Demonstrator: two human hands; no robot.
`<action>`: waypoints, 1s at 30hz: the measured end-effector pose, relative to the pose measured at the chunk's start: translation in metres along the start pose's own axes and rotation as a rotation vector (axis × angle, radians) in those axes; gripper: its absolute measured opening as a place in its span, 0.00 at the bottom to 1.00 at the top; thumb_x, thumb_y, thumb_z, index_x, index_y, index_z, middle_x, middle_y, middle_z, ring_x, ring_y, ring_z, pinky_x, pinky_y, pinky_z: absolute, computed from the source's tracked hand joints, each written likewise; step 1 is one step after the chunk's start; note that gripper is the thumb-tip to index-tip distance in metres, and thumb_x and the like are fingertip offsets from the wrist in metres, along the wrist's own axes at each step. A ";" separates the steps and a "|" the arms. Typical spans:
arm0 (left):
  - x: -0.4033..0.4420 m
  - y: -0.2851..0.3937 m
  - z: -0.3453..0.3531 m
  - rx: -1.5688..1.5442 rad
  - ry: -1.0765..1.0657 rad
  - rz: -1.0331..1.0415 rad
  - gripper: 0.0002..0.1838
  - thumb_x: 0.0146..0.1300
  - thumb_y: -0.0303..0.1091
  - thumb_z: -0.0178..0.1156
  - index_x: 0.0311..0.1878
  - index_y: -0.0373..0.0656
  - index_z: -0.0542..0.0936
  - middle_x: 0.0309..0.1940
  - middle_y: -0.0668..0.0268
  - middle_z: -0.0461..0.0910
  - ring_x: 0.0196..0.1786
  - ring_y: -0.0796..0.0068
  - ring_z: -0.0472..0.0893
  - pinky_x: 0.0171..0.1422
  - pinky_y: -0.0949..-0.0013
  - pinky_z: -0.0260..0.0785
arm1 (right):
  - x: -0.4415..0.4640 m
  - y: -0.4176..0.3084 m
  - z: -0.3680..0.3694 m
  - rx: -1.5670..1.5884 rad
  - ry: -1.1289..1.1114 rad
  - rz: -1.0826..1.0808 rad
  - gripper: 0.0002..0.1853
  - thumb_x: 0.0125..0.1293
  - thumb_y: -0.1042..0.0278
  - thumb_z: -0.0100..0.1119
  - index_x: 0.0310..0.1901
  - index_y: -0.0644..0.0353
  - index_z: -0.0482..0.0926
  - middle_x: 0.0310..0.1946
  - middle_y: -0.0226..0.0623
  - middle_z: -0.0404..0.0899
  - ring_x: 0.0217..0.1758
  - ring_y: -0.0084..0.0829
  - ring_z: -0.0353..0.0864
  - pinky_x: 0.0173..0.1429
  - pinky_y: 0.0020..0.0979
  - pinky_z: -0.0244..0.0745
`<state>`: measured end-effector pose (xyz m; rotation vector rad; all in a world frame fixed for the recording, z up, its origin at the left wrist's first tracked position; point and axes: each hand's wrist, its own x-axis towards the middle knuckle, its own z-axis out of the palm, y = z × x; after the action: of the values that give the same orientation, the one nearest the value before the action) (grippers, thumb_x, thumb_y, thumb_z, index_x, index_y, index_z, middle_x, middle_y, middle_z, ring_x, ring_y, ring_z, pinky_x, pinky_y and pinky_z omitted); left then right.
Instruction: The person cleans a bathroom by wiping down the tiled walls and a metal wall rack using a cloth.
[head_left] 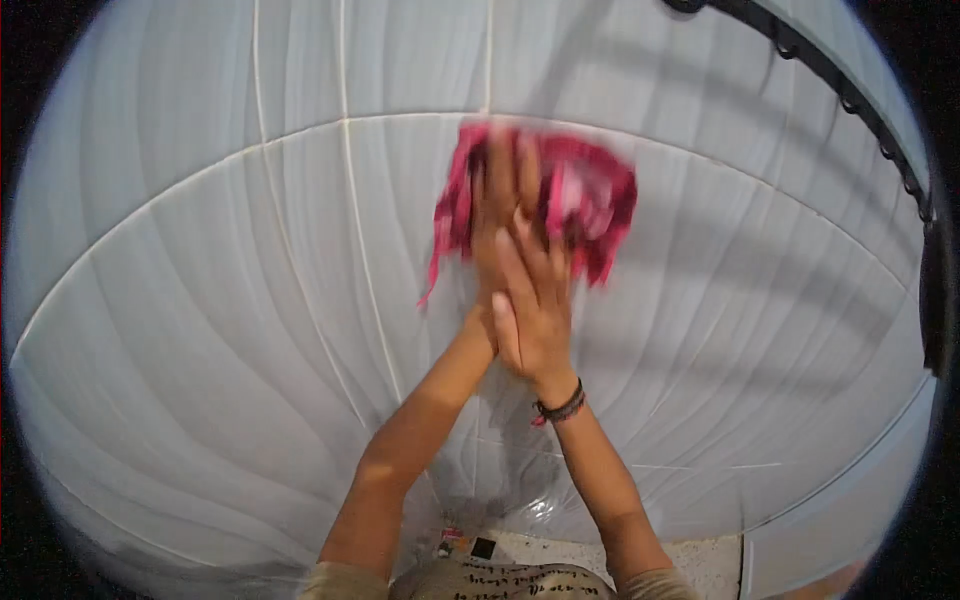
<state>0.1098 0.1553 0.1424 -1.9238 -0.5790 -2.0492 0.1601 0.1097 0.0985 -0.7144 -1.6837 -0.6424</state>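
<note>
A crumpled pink cloth [595, 195] with frayed strands lies against the pale tiled wall [300, 250]. My left hand [500, 190] presses on the cloth, its fingers stretched out flat and pointing up; they are blurred. Across the back and wrist of the left hand rests my right hand [535, 295], fingers extended, its tips close to the cloth's lower edge. A dark beaded bracelet [562, 402] circles my right wrist. The palm side of the left hand is hidden.
A dark curved rail with rings [845, 90] runs along the upper right, with a dark hanging piece [932, 300] below it. Light grout lines divide the tiles. Low down, several small items [465, 545] sit near a speckled floor [690, 555].
</note>
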 end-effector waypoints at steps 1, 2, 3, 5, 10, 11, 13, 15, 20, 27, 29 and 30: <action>-0.023 -0.006 0.008 -0.024 -0.006 -0.009 0.32 0.62 0.38 0.49 0.67 0.39 0.53 0.68 0.51 0.46 0.69 0.52 0.48 0.70 0.55 0.45 | 0.013 0.002 -0.004 -0.016 0.009 0.037 0.27 0.60 0.58 0.48 0.62 0.52 0.64 0.64 0.39 0.58 0.63 0.47 0.57 0.66 0.48 0.49; -0.046 -0.012 0.016 -0.049 -0.012 -0.017 0.32 0.63 0.39 0.48 0.67 0.37 0.52 0.67 0.48 0.45 0.70 0.51 0.47 0.70 0.56 0.44 | 0.004 0.015 -0.010 -0.108 -0.022 0.057 0.28 0.60 0.55 0.48 0.62 0.50 0.63 0.64 0.39 0.57 0.63 0.46 0.57 0.66 0.47 0.49; -0.059 -0.013 0.009 0.012 -0.018 -0.001 0.32 0.64 0.40 0.47 0.66 0.34 0.50 0.67 0.45 0.43 0.70 0.50 0.45 0.70 0.57 0.45 | 0.006 0.016 -0.015 -0.207 -0.052 0.069 0.28 0.60 0.53 0.49 0.62 0.48 0.63 0.64 0.39 0.57 0.63 0.46 0.57 0.65 0.47 0.49; -0.073 -0.013 -0.016 0.032 -0.206 -0.077 0.36 0.59 0.36 0.55 0.68 0.41 0.50 0.67 0.48 0.45 0.70 0.49 0.46 0.70 0.53 0.43 | -0.011 0.029 -0.018 -0.453 -0.107 0.101 0.32 0.56 0.43 0.52 0.63 0.39 0.63 0.66 0.40 0.53 0.65 0.49 0.53 0.66 0.53 0.44; -0.104 -0.049 -0.054 0.394 -0.402 0.064 0.36 0.58 0.40 0.56 0.68 0.52 0.52 0.69 0.57 0.42 0.71 0.51 0.44 0.70 0.45 0.38 | -0.005 0.094 -0.099 -0.889 0.379 0.211 0.37 0.50 0.40 0.56 0.63 0.41 0.62 0.68 0.44 0.46 0.66 0.63 0.44 0.63 0.68 0.34; -0.109 -0.048 -0.050 0.377 -0.398 0.056 0.37 0.58 0.40 0.56 0.68 0.51 0.52 0.70 0.56 0.42 0.71 0.52 0.43 0.70 0.44 0.37 | 0.004 0.113 -0.135 -0.972 0.469 0.280 0.36 0.51 0.48 0.57 0.63 0.47 0.61 0.67 0.47 0.48 0.68 0.60 0.41 0.65 0.64 0.33; -0.122 -0.049 -0.034 0.347 -0.396 0.030 0.38 0.58 0.41 0.56 0.69 0.50 0.50 0.70 0.55 0.40 0.71 0.52 0.41 0.70 0.42 0.35 | 0.037 0.141 -0.164 -0.957 0.433 0.370 0.32 0.53 0.59 0.56 0.60 0.56 0.62 0.63 0.50 0.54 0.68 0.55 0.45 0.65 0.57 0.40; -0.134 -0.042 -0.022 0.356 -0.338 -0.013 0.38 0.60 0.41 0.53 0.69 0.49 0.46 0.70 0.55 0.39 0.71 0.52 0.39 0.70 0.43 0.32 | 0.070 0.161 -0.173 -0.757 0.196 0.412 0.25 0.54 0.67 0.53 0.55 0.62 0.65 0.57 0.50 0.63 0.63 0.52 0.56 0.60 0.51 0.56; -0.164 -0.074 0.002 0.335 -0.317 -0.116 0.39 0.62 0.41 0.51 0.70 0.46 0.39 0.70 0.54 0.33 0.72 0.51 0.36 0.70 0.44 0.28 | 0.024 0.104 -0.044 -0.602 0.091 -0.109 0.18 0.57 0.65 0.52 0.49 0.62 0.73 0.53 0.48 0.70 0.61 0.49 0.64 0.63 0.46 0.56; -0.187 -0.066 0.010 0.320 -0.350 -0.069 0.42 0.61 0.42 0.54 0.69 0.44 0.40 0.69 0.50 0.32 0.71 0.47 0.35 0.70 0.43 0.28 | -0.082 0.199 -0.145 -0.839 0.466 0.338 0.28 0.62 0.59 0.47 0.63 0.58 0.58 0.64 0.41 0.57 0.70 0.42 0.49 0.71 0.43 0.38; -0.186 -0.068 0.008 0.305 -0.355 -0.065 0.40 0.61 0.41 0.53 0.69 0.43 0.42 0.69 0.49 0.32 0.71 0.47 0.36 0.70 0.44 0.30 | -0.058 0.194 -0.135 -0.580 0.192 0.514 0.30 0.62 0.53 0.45 0.64 0.57 0.57 0.65 0.45 0.54 0.70 0.46 0.46 0.70 0.48 0.35; -0.184 -0.070 0.006 0.297 -0.351 -0.050 0.38 0.62 0.40 0.52 0.69 0.42 0.43 0.69 0.48 0.33 0.71 0.47 0.36 0.71 0.45 0.32 | -0.027 0.174 -0.103 -0.598 0.256 0.336 0.32 0.60 0.49 0.47 0.64 0.54 0.57 0.65 0.47 0.52 0.70 0.49 0.44 0.70 0.51 0.34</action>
<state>0.0976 0.2063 -0.0471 -2.1076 -0.9593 -1.5476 0.3606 0.1462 0.1024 -1.2483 -1.0965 -0.9594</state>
